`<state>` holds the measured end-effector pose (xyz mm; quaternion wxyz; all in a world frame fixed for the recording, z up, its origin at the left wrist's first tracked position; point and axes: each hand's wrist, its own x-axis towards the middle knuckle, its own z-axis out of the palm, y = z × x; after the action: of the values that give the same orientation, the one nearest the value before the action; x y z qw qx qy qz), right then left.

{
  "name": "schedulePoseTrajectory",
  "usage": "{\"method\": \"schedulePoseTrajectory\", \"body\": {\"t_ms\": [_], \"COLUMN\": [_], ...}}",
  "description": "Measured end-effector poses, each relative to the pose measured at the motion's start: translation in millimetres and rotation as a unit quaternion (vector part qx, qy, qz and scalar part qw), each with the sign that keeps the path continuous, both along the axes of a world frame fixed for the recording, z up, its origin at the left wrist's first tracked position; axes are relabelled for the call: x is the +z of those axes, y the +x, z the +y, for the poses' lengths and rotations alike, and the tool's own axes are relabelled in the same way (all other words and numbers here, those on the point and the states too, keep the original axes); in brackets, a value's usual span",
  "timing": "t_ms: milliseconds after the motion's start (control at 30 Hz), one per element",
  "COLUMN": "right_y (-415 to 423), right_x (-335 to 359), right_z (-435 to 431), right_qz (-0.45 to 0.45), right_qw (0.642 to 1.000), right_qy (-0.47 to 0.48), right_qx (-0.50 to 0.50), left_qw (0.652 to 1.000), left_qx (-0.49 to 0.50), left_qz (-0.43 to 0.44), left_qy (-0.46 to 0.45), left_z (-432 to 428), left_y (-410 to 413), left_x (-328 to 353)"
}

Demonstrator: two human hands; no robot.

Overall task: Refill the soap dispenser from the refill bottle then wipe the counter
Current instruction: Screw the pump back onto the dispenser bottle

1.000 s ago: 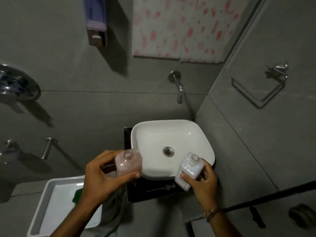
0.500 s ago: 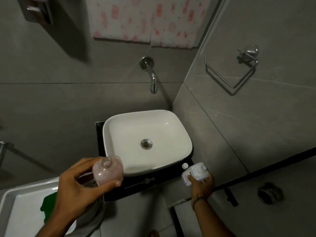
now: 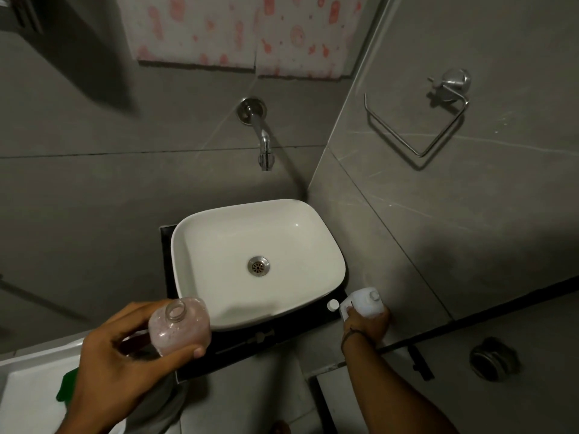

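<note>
My left hand (image 3: 122, 368) holds the clear soap dispenser bottle (image 3: 179, 327), its neck open and pinkish soap inside, above the counter's front left. My right hand (image 3: 366, 324) grips the white refill bottle (image 3: 365, 303), which stands upright on the black counter (image 3: 282, 339) at the basin's right corner. A small white cap (image 3: 332, 305) lies just left of the refill bottle. The pump head (image 3: 250, 339) lies flat on the counter in front of the white basin (image 3: 313, 296).
A wall tap (image 3: 264, 145) juts out above the basin. A white tray (image 3: 28, 389) holding something green (image 3: 67, 386) sits at the lower left. A wire towel ring (image 3: 416, 120) hangs on the right wall, and a floor drain (image 3: 492, 360) is at lower right.
My right hand has lowered the refill bottle from beside the basin down to the counter's right corner. The view has shifted right, so the basin now sits more to the centre-left.
</note>
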<state>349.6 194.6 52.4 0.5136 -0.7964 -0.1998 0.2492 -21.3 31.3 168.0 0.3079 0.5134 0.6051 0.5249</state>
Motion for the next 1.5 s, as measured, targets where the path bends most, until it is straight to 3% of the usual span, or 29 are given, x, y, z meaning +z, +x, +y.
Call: {"method": "schedulePoseTrajectory", "body": {"t_ms": [233, 533, 800, 967, 1167, 1333, 1500], "right_y": [-8.2, -9.5, 4.8, -3.8, -32.8, -96.2, -144.5], "right_x": [2.1, 2.0, 3.5, 1.7, -31.4, -54.4, -58.0], "right_z": [11.1, 22.0, 18.5, 4.2, -32.4, -62.3, -62.5], "right_qz": [0.014, 0.094, 0.039, 0.061, 0.039, 0.131, 0.309], "right_qw": [1.0, 0.995, 0.997, 0.998, 0.977, 0.919, 0.894], "right_qy": [-0.009, 0.017, -0.007, -0.003, -0.126, -0.223, -0.253], "right_qx": [-0.02, -0.015, 0.059, 0.028, 0.169, 0.299, 0.201], "left_qw": [1.0, 0.999, 0.999, 1.0, 1.0, 1.0, 0.999], "left_qx": [-0.01, -0.013, -0.003, 0.002, 0.013, 0.012, 0.017], "left_qz": [0.016, 0.041, 0.038, 0.015, -0.013, -0.011, -0.028], "left_qy": [-0.024, -0.015, -0.018, -0.02, -0.002, 0.002, 0.013], "left_z": [-0.8, -4.7, -5.1, -6.2, -13.4, -23.1, -34.0], "left_y": [-3.6, 2.8, 1.7, 1.0, -0.8, -5.8, -5.1], "left_x": [-4.2, -13.4, -10.1, -7.3, -3.9, -10.7, -14.9]}}
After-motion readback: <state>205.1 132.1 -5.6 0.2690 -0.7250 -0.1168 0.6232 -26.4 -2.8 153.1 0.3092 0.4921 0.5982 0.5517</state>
